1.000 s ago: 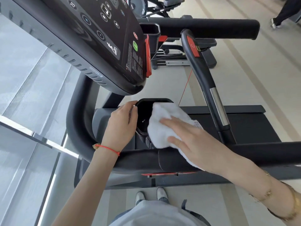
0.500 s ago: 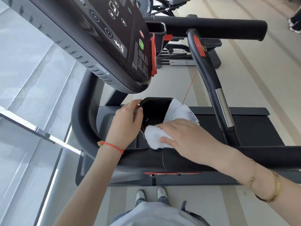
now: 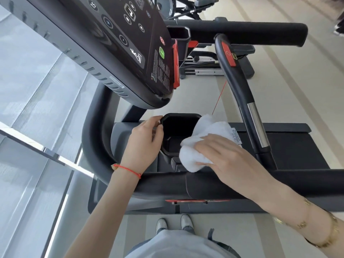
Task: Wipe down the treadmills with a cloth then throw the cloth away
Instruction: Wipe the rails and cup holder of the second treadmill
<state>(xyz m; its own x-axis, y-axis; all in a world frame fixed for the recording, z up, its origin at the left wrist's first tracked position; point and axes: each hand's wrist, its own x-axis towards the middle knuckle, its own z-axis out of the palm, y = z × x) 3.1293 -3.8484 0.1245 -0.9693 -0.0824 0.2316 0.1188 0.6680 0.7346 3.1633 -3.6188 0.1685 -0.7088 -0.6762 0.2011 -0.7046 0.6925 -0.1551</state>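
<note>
A white cloth [image 3: 202,144] is pressed by the right hand [image 3: 225,159] against the right rim of a black cup holder [image 3: 175,127] on the treadmill [image 3: 104,146], with the fingers spread flat over the bunched fabric; part of the cloth is draped over the holder's edge, and a small label is seen at its right side. The left hand [image 3: 143,144] is rested against the holder's left rim, its fingers loosely curved along the edge, nothing being held in it. A red string bracelet [image 3: 128,169] is worn on the left wrist and gold bracelets [image 3: 316,231] on the right. The dark console [image 3: 119,40] is seen above the holder, with a green button [image 3: 162,53] and a red clip [image 3: 176,66] near its lower edge. A curved black handle [image 3: 236,86] is seen to the right of the cloth. White shoes [image 3: 174,224] are visible on the pale floor [image 3: 290,94] below.
</note>
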